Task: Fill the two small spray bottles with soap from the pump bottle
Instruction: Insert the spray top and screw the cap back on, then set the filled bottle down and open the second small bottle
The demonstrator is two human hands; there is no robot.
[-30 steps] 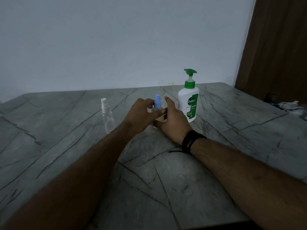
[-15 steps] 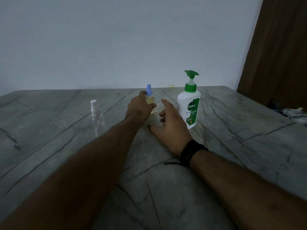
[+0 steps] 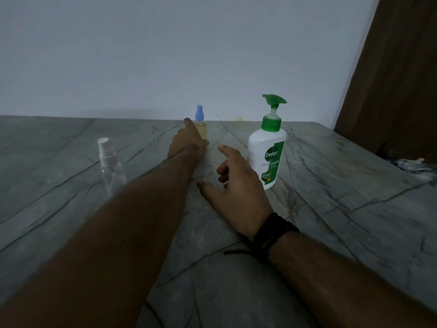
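With your left hand (image 3: pixel 189 140) gripping the blue-capped spray bottle (image 3: pixel 200 124), set it upright on the tabletop (image 3: pixel 331 209) before letting go, your right hand (image 3: pixel 236 185) hanging loosely spread.

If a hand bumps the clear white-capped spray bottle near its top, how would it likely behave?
The clear bottle is tall and narrow and looks empty, so it is probably very light and would likely tip or skid rather than resist. The smooth stone table probably gives little grip. Once down, its seemingly round body might roll.
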